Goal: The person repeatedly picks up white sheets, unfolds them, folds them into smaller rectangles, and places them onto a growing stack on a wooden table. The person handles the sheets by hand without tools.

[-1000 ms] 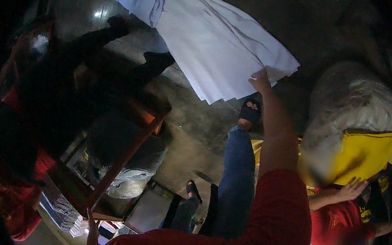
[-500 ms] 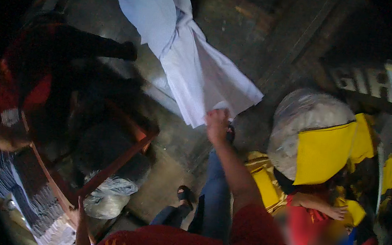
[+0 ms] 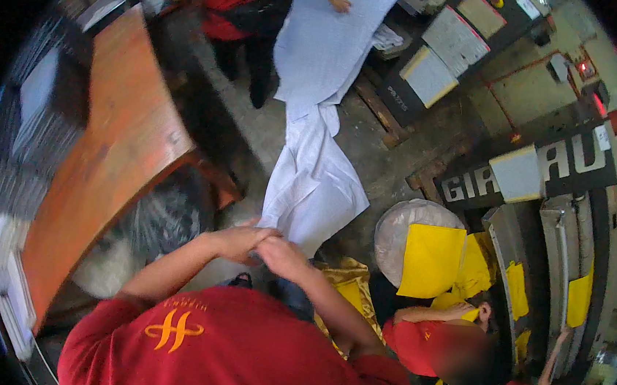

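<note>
A long white cloth (image 3: 316, 186) stretches away from me, bunched and twisted partway along. My left hand (image 3: 239, 244) and my right hand (image 3: 282, 256) meet at its near left corner. Both are closed on the fabric, right beside left, and the overlap hides some of the fingers. The cloth's near right corner hangs loose. At the far end the cloth lies wide and flatter, where a co-worker's hand (image 3: 338, 3) is over its edge.
On the left stands an orange-brown wooden table (image 3: 119, 139), with stacked grey sheets (image 3: 40, 110) beyond it. Plastic-wrapped bundles (image 3: 167, 217) lie beneath. To the right are a round wrapped bundle (image 3: 393, 236), yellow cloth pieces (image 3: 431, 262), seated people in red and dark machine frames (image 3: 530, 175).
My left hand has left the wooden edge and joined my right hand at the cloth. The cloth's near end is drawn closer to my body. The view has shifted, showing more on the right.
</note>
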### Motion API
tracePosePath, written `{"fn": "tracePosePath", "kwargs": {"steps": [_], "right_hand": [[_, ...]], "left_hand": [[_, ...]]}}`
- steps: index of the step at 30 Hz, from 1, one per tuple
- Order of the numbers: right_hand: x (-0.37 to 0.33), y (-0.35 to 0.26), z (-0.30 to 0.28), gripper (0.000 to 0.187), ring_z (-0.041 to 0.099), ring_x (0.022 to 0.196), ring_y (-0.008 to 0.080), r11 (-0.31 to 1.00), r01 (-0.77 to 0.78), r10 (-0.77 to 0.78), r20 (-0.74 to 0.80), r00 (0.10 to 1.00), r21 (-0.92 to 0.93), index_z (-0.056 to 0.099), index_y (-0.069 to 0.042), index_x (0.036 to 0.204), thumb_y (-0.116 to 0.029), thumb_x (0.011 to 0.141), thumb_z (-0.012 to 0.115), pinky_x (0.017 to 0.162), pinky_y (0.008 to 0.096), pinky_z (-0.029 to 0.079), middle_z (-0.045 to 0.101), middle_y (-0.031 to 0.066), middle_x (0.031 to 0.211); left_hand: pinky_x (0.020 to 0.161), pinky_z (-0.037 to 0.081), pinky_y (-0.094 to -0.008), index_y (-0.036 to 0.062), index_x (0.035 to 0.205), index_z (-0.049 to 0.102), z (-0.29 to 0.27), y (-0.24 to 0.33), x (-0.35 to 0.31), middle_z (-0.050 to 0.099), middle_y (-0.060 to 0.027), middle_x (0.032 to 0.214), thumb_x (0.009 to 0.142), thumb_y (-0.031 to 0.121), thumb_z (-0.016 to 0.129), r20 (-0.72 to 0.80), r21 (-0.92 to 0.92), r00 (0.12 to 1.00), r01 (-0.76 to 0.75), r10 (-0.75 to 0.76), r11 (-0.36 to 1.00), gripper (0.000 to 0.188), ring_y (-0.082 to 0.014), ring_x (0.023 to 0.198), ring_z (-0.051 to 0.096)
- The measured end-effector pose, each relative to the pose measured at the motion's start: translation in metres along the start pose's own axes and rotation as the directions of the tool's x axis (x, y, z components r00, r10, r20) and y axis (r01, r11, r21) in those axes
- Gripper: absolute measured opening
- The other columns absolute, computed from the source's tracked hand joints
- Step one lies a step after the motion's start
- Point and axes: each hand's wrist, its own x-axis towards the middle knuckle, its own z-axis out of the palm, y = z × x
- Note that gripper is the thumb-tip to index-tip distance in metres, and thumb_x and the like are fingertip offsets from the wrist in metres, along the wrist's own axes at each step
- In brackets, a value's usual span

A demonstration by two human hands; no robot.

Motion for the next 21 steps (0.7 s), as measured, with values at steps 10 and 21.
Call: {"fn": "tracePosePath", "kwargs": {"steps": [10, 21], "right_hand": [[-0.106, -0.228, -0.035, 0.021, 0.062, 0.08, 0.0321, 0.978, -0.084, 0.06, -0.126, 0.99, -0.191, 0.065, -0.009, 0.107, -0.008, 0.086, 0.06, 0.07, 0.0413, 0.049, 0.061, 0.0114, 0.085], [-0.294, -0.266, -0.086, 0.011, 0.062, 0.091, 0.017, 0.989, -0.117, 0.125, -0.938, 0.324, 0.091, 0.066, 0.0, 0.099, -0.006, 0.09, 0.062, 0.086, 0.0304, 0.047, 0.069, 0.0087, 0.098]], "left_hand": [[0.08, 0.046, -0.042, 0.0124, 0.083, 0.068, 0.09, 0.011, -0.133, 0.065, -0.0071, 0.084, 0.066, 0.029, 0.073, -0.058, 0.369, 0.995, 0.097, -0.081, 0.924, 0.024, -0.0272, 0.088, 0.063], [0.078, 0.047, -0.0304, 0.0123, 0.109, 0.064, 0.241, 0.027, -0.32, 0.065, -0.005, 0.092, 0.07, 0.015, 0.075, -0.209, -0.429, 0.706, 0.555, -0.676, 0.712, 0.04, -0.0174, 0.087, 0.06]]}}
